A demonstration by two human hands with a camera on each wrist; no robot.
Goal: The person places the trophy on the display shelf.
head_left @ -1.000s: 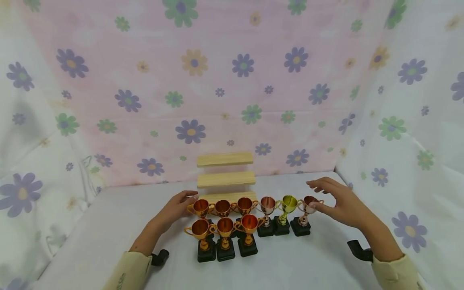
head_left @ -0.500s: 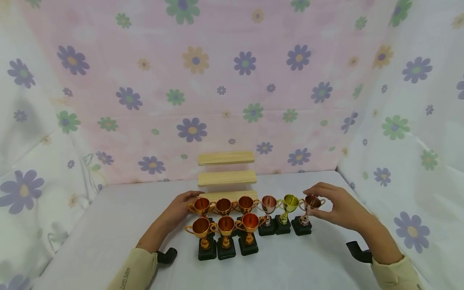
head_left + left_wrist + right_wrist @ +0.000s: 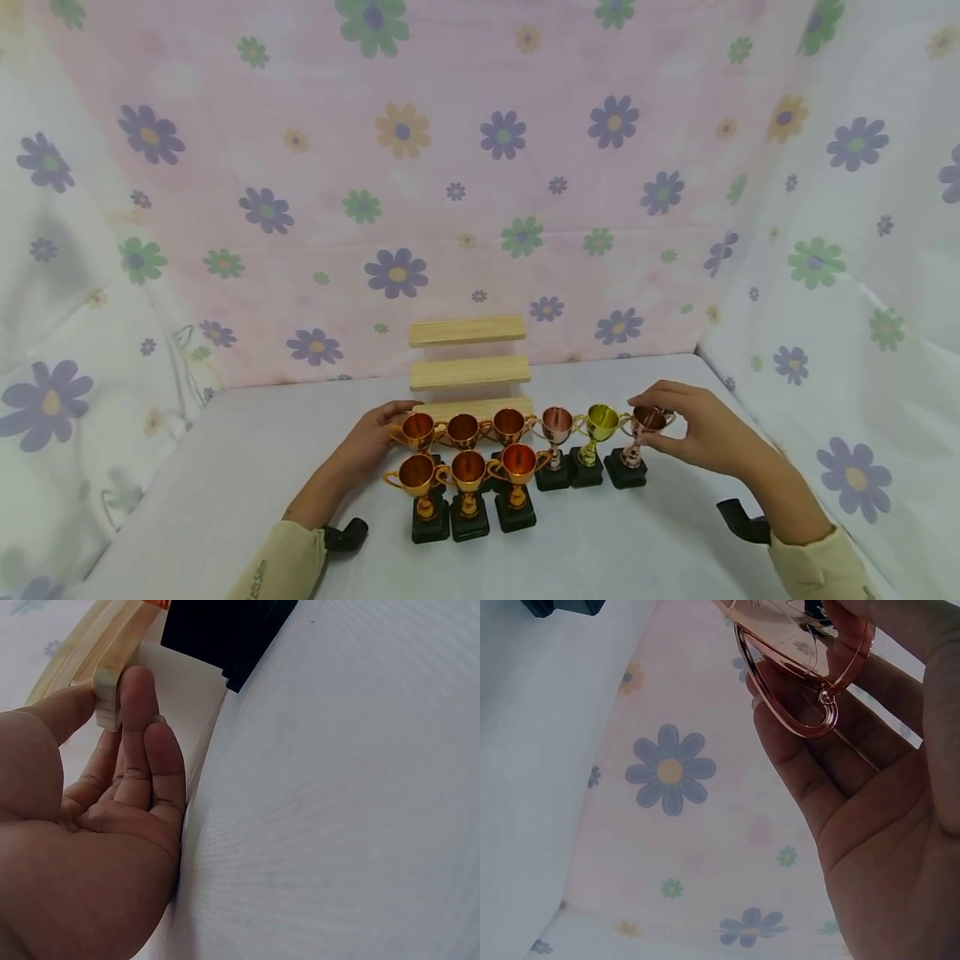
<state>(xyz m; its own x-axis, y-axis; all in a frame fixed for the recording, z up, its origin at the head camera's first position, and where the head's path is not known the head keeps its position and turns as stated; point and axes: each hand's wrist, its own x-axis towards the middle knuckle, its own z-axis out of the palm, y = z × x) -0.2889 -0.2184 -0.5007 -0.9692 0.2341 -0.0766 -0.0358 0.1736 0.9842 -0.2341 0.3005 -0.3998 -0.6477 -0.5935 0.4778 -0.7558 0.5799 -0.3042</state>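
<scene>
My left hand [image 3: 366,443] pinches the end of the lowest board of a tiered wooden shelf [image 3: 471,372]. In the left wrist view, the thumb and a fingertip lie on either side of that pale board end [image 3: 107,696]. At the right end of the row, my right hand [image 3: 705,425] grips the cup of a rose-gold trophy [image 3: 647,417] with a black base. The right wrist view shows its looped handle [image 3: 810,733] in front of the fingers, with the thumb at the rim. The trophy stands upright.
Left of the held trophy stand a yellow-gold trophy [image 3: 602,423] and another rose-gold one [image 3: 557,425]. Several orange-gold trophies [image 3: 468,473] stand in two rows before the shelf. White cloth covers the table [image 3: 600,550]; a flowered curtain [image 3: 465,167] hangs behind.
My right hand has closed its fingers and thumb around the rose-gold trophy's cup. The left hand has shifted slightly right at the shelf's end. The trophies stay in place.
</scene>
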